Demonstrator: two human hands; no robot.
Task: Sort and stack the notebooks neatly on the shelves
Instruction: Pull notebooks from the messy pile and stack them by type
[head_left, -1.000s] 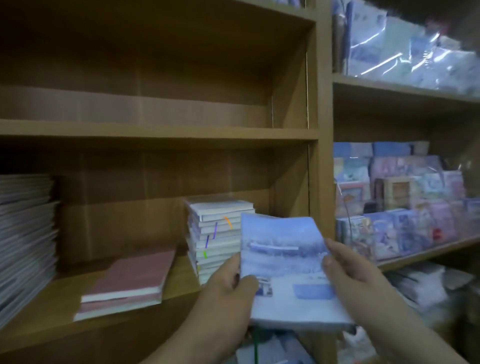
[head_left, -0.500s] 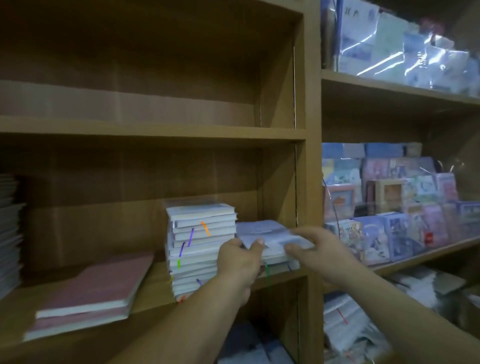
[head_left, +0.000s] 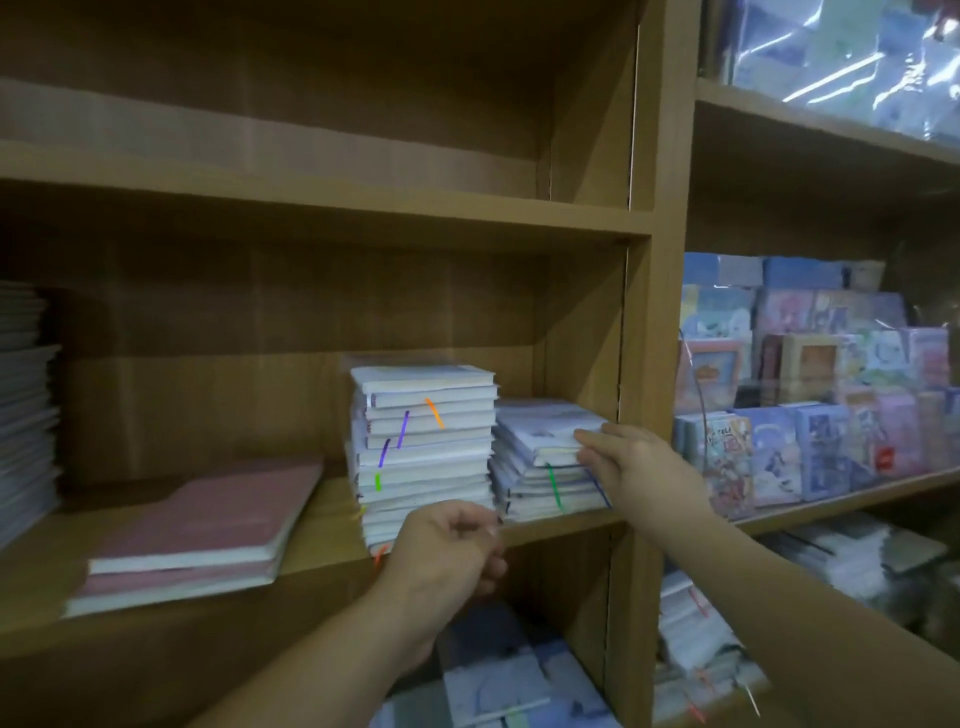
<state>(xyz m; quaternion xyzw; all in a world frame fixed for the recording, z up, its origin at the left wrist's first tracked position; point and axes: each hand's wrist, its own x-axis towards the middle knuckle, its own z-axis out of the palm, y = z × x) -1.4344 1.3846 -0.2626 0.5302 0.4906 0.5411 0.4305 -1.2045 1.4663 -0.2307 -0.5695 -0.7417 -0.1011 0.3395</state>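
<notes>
The top notebook (head_left: 540, 428) lies on the short pile (head_left: 535, 491) at the shelf's (head_left: 327, 519) right end, the right hand's (head_left: 641, 465) straight, close-set fingers squaring its front edge while the left hand (head_left: 447, 553) hangs loosely curled and empty, so the next move is probably to fetch another.

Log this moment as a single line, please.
right hand: fingers touch top pale-blue paper notebook on short stack | left hand: loosely curled, empty, before wooden shelf
</notes>
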